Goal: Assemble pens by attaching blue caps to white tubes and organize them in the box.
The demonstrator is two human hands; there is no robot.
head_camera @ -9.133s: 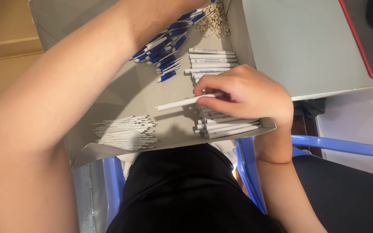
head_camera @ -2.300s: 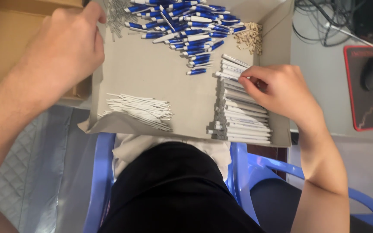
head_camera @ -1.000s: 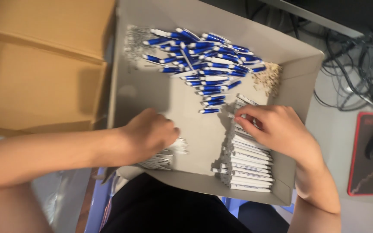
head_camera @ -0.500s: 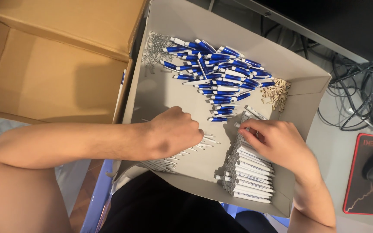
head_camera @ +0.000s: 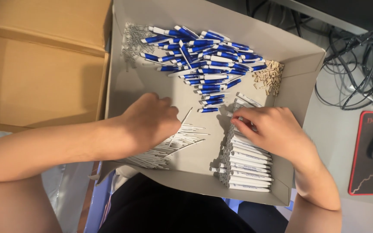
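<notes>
In tray (head_camera: 301,64): blue pen parts (head_camera: 203,64) at far end.
Left hand (head_camera: 150,123): grip pinching thin refills (head_camera: 173,144).
Right hand (head_camera: 273,131): grip closed on white barrels (head_camera: 244,168).

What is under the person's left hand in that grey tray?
The left hand rests on a pile of thin white refills fanning out beside it in the grey tray. Refills directly under the palm are covered.

Matt grey cardboard tray (head_camera: 121,92) holding glossy blue-and-white plastic pen halves (head_camera: 203,60), smooth white plastic barrels (head_camera: 247,166), thin white plastic refills (head_camera: 182,140), fine shiny metal springs (head_camera: 132,41) and small pale tan plastic bits (head_camera: 269,77); beside it, matt brown corrugated cardboard box (head_camera: 39,64)
</notes>
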